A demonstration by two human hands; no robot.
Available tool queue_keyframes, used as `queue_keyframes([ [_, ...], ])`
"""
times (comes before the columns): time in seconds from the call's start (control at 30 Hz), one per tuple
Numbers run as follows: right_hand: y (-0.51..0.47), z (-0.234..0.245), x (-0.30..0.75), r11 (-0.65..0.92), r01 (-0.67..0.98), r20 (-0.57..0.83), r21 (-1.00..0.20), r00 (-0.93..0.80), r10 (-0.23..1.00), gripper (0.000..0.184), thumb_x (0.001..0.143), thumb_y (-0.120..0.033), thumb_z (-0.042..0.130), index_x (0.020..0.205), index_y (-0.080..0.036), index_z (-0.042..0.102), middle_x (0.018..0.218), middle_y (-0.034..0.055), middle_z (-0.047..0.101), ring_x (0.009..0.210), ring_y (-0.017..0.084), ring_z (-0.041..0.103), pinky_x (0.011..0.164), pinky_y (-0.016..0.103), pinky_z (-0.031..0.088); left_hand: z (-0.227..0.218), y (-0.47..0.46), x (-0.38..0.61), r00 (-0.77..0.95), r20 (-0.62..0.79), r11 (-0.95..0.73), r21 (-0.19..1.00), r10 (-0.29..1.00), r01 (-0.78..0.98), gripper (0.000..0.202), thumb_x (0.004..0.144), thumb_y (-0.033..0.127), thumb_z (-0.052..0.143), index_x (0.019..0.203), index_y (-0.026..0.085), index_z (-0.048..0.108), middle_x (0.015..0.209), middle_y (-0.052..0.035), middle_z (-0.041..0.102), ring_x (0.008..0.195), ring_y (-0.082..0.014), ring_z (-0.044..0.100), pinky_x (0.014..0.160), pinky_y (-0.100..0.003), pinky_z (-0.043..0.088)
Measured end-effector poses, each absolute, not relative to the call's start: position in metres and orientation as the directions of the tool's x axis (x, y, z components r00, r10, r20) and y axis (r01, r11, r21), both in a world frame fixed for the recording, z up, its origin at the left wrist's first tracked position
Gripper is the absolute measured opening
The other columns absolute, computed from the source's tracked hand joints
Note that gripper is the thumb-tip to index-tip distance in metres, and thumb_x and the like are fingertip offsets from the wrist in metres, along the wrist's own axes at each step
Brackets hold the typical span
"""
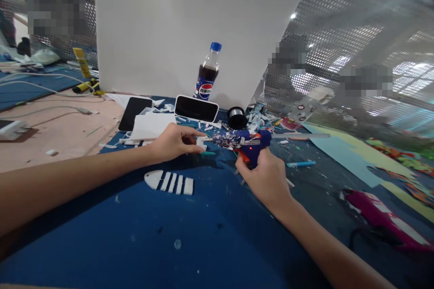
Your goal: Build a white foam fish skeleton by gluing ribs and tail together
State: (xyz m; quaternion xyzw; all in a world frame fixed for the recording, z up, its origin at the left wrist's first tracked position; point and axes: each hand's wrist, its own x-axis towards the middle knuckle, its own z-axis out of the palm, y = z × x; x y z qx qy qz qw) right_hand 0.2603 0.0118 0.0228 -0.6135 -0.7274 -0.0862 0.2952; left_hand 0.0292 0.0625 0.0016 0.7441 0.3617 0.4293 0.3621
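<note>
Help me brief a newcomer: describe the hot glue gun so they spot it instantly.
On the blue tabletop, find the right hand. It grips the dark-blue hot glue gun, nozzle pointing toward the left hand. Unlike its neighbours, it has a long translucent glue stick jutting from its rear.

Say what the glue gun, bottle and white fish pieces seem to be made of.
Glue gun: probably hard plastic, slightly shiny, judging by its moulded-looking blue body.
Bottle: likely glossy plastic, its upper wall being see-through.
White fish pieces: fairly matt, perhaps foam or card; flat, with clean edges.
</note>
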Motion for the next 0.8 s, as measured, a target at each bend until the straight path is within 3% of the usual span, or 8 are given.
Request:
queue_keyframes([
  [0.8,0.0134,0.0220,0.2632,0.267,0.952,0.563,-0.152,-0.138,0.814,0.013,0.069,-0.026,0.044,0.069,-0.024,0.031,0.046,-0.0043,0.036,0.041,0.013,0.037,0.044,0.025,0.026,0.0032,0.0619,0.0297,0.385,0.384,-0.502,0.819,0.839,0.277,0.036,0.068,0.029,0.072,0.099,0.012,0.070,0.061,-0.0012,0.069,0.054,-0.0114,0.060,0.056,-0.023,0.050],
])
